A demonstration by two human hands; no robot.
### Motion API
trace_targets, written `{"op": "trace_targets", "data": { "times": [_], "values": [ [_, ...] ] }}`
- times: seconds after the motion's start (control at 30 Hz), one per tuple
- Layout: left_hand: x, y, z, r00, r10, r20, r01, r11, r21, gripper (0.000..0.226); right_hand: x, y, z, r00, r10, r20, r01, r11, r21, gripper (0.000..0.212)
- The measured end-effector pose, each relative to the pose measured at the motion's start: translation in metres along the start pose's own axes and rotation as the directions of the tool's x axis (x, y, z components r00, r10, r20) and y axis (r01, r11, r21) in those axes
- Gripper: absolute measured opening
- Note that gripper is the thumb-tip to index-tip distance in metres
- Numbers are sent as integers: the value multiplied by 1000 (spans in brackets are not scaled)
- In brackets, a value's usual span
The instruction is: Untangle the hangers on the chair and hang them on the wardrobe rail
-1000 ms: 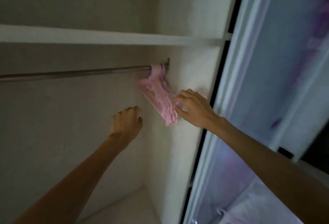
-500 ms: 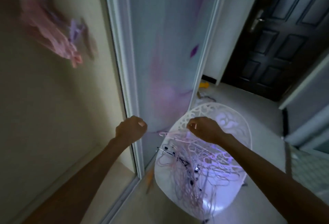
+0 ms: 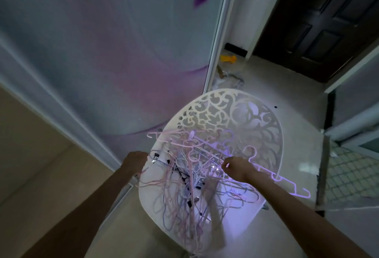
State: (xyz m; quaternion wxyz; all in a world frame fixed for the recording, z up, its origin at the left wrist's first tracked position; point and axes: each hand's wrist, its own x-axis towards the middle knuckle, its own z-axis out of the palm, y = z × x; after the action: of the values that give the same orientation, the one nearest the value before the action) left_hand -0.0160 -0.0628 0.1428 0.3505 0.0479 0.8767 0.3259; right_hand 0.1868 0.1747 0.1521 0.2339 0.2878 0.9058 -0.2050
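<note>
A: Head view, the only one. Where were the hangers (image 3: 190, 177)?

B: Heaped in a tangle on the chair (image 3: 242, 114), spread from its seat's left edge to the right edge, with one pink-and-purple hanger sticking out past the right edge. No wardrobe rail was in the frame, only the sliding door (image 3: 123, 52) behind the chair.

A: And the hands?

B: The left hand (image 3: 134, 162) was at the seat's left edge, fingers curled, against a metal clip hanger; whether it was gripping anything I couldn't tell. The right hand (image 3: 235, 167) was over the heap's right side, fingers bunched as if pinching a thin pink hanger, though the glare left that unsure too. Both forearms reached forward and down from the bottom corners.

A: Which step was that?

B: I'd judge it was picking the next hanger. The next move called for lifting one free slowly, steadying the heap so hooks didn't drag others off the seat.
</note>
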Motion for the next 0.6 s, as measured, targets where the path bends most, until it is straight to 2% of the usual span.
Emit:
{"op": "trace_targets", "data": {
  "times": [0.1,0.17,0.23,0.3,0.4,0.47,0.5,0.57,0.6],
  "values": [
    [42,-13,27,999,-6,-50,10,996,91,37,49,6,26,998,4,60,-3,1000,-22,25],
    [65,-18,41,996,9,-83,2,991,131,39,78,5,40,995,60,75,-61,998,15,27],
    [92,-20,51,987,87,-137,-66,987,148,41,106,4,53,994,93,52,-96,994,49,31],
    [113,-21,59,955,234,-181,-184,948,259,42,131,2,63,995,97,22,-97,995,31,38],
    [135,-13,75,889,446,-105,-372,837,401,41,163,2,74,991,83,-108,-83,997,7,47],
    [153,-4,87,779,624,-56,-536,710,456,39,187,0,82,990,43,-136,-45,999,-17,54],
    [164,1,92,736,676,-21,-569,636,522,40,198,-1,88,991,33,-127,-40,998,-56,57],
    [183,10,101,777,628,37,-538,633,556,40,216,-4,101,991,49,-121,-63,991,-118,59],
    [190,15,106,784,620,29,-539,657,526,41,223,-4,108,985,26,-170,-50,989,-138,55]
  ]
}}
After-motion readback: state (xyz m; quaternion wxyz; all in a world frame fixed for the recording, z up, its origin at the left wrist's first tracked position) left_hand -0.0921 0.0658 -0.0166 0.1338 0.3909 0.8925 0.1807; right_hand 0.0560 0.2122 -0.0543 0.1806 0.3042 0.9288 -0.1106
